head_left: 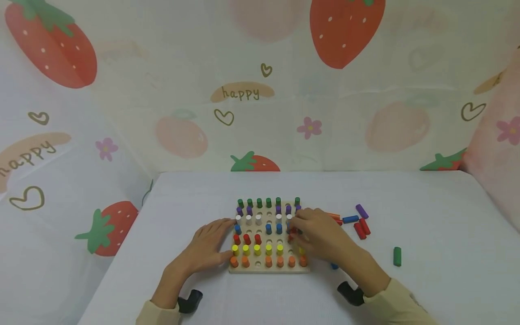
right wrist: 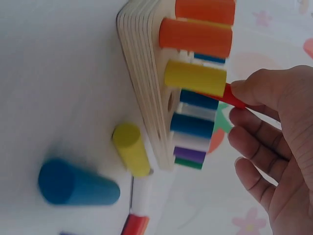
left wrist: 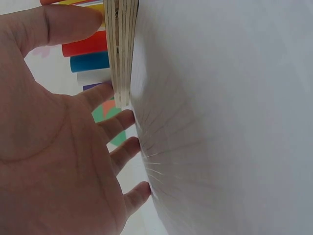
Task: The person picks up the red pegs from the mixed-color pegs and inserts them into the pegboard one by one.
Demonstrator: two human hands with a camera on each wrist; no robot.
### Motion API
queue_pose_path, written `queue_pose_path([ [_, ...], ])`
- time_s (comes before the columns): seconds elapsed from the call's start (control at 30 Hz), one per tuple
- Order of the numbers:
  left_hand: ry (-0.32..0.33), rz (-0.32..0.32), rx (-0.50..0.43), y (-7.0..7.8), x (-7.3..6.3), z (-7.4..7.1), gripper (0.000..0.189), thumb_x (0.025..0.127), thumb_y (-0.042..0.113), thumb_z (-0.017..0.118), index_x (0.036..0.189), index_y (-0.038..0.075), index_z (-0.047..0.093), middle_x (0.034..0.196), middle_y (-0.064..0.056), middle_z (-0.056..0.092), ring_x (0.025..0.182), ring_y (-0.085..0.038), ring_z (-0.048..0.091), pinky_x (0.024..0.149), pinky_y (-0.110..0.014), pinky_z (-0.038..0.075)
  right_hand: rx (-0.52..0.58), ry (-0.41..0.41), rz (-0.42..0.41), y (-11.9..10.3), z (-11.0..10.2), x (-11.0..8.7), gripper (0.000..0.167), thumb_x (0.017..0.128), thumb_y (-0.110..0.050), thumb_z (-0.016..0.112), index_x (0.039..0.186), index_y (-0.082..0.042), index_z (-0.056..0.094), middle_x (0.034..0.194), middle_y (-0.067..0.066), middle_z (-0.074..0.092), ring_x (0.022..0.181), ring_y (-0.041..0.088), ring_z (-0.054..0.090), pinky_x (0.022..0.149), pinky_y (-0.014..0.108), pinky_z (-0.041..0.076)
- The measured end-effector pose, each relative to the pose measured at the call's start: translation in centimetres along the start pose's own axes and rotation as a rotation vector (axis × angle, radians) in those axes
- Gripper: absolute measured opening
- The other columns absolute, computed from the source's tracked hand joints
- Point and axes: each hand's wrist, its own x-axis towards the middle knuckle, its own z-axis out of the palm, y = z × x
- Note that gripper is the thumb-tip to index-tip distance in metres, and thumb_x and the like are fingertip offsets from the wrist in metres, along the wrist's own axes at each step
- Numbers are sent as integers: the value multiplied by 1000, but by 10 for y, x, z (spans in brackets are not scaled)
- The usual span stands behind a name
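Observation:
A wooden pegboard (head_left: pixel 270 271) carries rows of coloured pegs: green, purple, white, blue, red, yellow and orange, with some bare holes among them. My left hand (head_left: pixel 208 246) lies at the board's left side, fingers spread. In the left wrist view its thumb and index finger touch the board's edge (left wrist: pixel 122 54), while the other fingertips meet the tabletop. Over the right part of the board, my right hand (head_left: pixel 325 232) pinches a red peg (right wrist: pixel 234 97) between thumb and index finger. A yellow peg (right wrist: pixel 195 78) standing in the board partly hides the red peg's lower end.
Loose pegs lie on the white table right of the board: red pegs (head_left: pixel 359 231), a blue peg (head_left: pixel 350 219), a purple peg (head_left: pixel 361 211) and a green peg (head_left: pixel 397 256) farther right. Close beside the board lie a yellow peg (right wrist: pixel 132 149) and another blue peg (right wrist: pixel 78 182).

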Motion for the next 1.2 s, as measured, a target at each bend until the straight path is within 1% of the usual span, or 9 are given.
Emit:
queue_pose_path([
  [0.07,1,3,0,0,0,0,79,89,36,61,162,13,40,169,-16,40,159,-42,33,126,-76,23,10,-15,-11,-3,1,3,18,93,-26,81,109,-19,78,101,-5,73,95,14,63,91,37,58],
  [0.17,1,3,-5,0,0,-1,79,90,36,60,162,13,40,169,-16,40,159,-42,33,126,-76,23,26,-27,-26,-7,2,6,18,93,-28,81,109,-19,78,103,-5,74,98,14,64,95,38,59],
  [0.3,0,3,-12,-1,0,-1,79,90,36,61,162,13,40,169,-16,39,159,-42,33,126,-76,23,15,-13,-52,-13,1,9,20,93,-28,81,110,-18,78,104,-5,75,100,15,67,100,40,59],
  [0.43,-2,-1,-10,-2,0,-1,79,89,36,61,162,12,40,169,-16,39,159,-42,32,126,-76,22,8,-17,-71,-18,3,14,17,95,-27,79,109,-17,78,100,-5,74,95,13,66,99,38,59],
  [0.53,-1,-4,-11,-2,0,0,79,89,36,61,162,13,40,170,-15,39,159,-42,32,126,-76,22,31,-33,-78,-21,5,18,16,95,-26,79,109,-18,78,100,-5,74,96,13,65,99,37,60],
  [0.63,1,-4,-18,-2,-1,0,79,90,35,61,162,13,40,170,-15,39,159,-42,32,127,-76,22,43,-27,-95,-23,7,21,16,94,-23,80,109,-17,78,101,-4,75,99,14,67,100,38,60],
  [0.8,1,-3,-28,-1,-1,-1,79,90,36,61,162,13,40,170,-16,39,160,-42,32,127,-75,21,11,-17,-115,-28,11,26,16,94,-24,80,109,-17,79,102,-3,75,100,15,69,97,36,61],
  [0.97,2,-3,-23,-1,-1,0,79,89,36,61,162,13,40,170,-16,39,159,-43,32,126,-76,21,-3,-25,-126,-32,14,30,14,95,-23,79,107,-17,79,100,-3,74,96,15,67,93,34,61],
  [1.2,-1,-6,-18,-1,0,0,79,89,37,61,162,13,40,170,-16,39,159,-42,33,126,-76,22,20,4,-157,-32,18,32,12,94,-19,79,106,-17,78,100,-4,74,95,14,66,91,33,61],
])
